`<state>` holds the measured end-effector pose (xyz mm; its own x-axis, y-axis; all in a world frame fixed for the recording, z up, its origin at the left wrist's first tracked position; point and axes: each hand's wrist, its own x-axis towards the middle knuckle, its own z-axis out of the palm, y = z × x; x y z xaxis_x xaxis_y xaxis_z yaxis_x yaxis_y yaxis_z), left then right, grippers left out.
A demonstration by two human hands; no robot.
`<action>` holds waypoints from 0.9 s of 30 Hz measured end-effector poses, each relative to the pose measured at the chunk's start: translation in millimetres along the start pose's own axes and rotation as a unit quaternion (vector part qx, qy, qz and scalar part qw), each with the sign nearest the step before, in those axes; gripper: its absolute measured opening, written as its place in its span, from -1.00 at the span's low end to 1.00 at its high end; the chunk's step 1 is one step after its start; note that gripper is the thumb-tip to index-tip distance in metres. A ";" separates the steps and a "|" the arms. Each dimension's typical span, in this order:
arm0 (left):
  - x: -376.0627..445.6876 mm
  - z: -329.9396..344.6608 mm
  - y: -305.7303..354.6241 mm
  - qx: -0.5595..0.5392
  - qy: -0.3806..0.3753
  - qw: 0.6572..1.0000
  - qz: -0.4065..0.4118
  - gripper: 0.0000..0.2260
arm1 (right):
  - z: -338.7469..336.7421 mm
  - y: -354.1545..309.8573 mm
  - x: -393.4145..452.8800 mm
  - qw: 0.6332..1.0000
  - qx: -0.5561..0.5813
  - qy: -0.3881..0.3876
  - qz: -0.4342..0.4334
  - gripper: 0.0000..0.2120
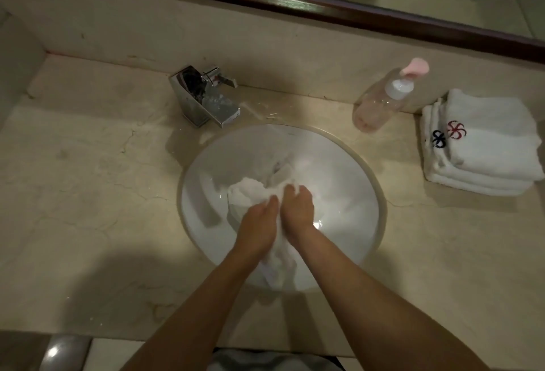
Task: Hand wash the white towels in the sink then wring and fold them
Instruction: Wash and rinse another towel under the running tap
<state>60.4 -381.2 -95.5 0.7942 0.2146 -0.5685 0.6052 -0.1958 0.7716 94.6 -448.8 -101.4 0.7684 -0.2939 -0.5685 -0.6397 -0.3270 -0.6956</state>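
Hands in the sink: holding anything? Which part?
Both hands, left and right, grip one bunched white towel over the sink, around its gathered middle; one end hangs down between the wrists.

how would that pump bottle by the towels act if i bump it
The bottle looks nearly empty, so probably light and easy to tip. Its clear plastic body is unlikely to break. Water on the counter nearby could let it slide.

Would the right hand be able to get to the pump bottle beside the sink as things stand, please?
Probably yes, but not straight away. The right hand grips the wet towel together with the left hand, so it must let go first. Nothing stands between the sink and the pump bottle.
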 end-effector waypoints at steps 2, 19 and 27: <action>9.7 -4.8 -4.1 0.000 0.020 1.000 0.005 -0.68 | 3.2 -3.9 -20.7 0.995 -0.035 -0.057 -0.079 -0.64; -5.9 -34.7 -10.6 -0.248 -0.063 0.963 -0.088 -0.35 | -67.3 23.1 18.1 0.936 0.312 -0.059 0.149 -0.76; -3.9 -43.0 -19.9 -0.415 -0.074 0.872 -0.248 -0.72 | -79.2 45.6 -15.8 0.802 0.471 -0.276 0.241 -0.38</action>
<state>42.9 -337.0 -96.3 0.4811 -0.0624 -0.8745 0.6781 0.6586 0.3261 51.8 -530.3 -89.3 0.4932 0.3447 -0.7987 -0.7668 0.6058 -0.2120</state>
